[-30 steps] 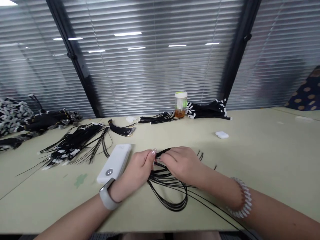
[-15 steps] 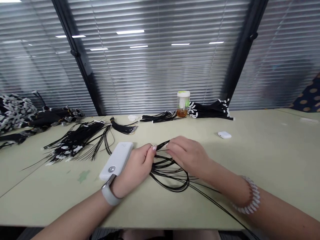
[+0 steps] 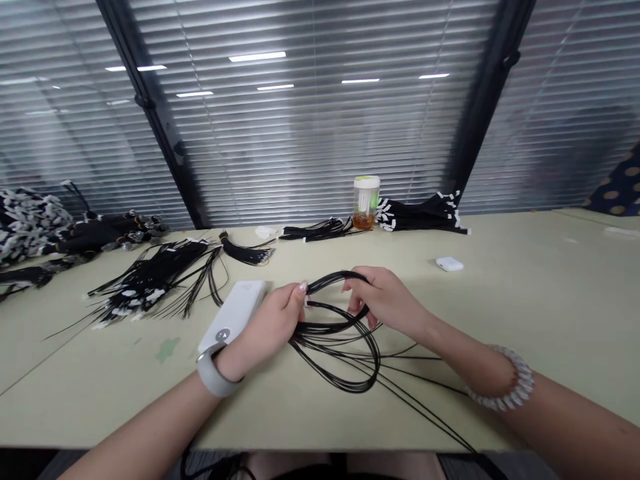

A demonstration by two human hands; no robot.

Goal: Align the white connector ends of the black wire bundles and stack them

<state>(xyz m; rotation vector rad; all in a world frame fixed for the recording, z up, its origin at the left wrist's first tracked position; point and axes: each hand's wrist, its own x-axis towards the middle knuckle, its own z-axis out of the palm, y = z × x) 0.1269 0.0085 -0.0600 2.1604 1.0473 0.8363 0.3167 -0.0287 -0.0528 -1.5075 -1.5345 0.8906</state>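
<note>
A bundle of thin black cables (image 3: 350, 385) is bent into loops in front of me, with loose strands trailing toward the table's near right edge. My left hand (image 3: 280, 313) pinches the bundle at its left end, thumb on top; a small white end shows by the thumb. On the loop's right side, my right hand (image 3: 383, 297) has its fingers curled around the black strands. Just left of my left hand lies a white power bank (image 3: 234, 313) with a round dark spot.
Black cable bundles with white ends (image 3: 160, 273) lie at left, more (image 3: 425, 213) at the back right. A lidded jar with amber liquid (image 3: 367, 203) stands near the window blinds (image 3: 320, 133). A small white case (image 3: 449, 264) sits to the right on the pale table (image 3: 525, 300).
My right hand has moved slightly right, away from the left, and its fingers now curl around the loop. The upper loop has opened wider. My left hand keeps its hold.
</note>
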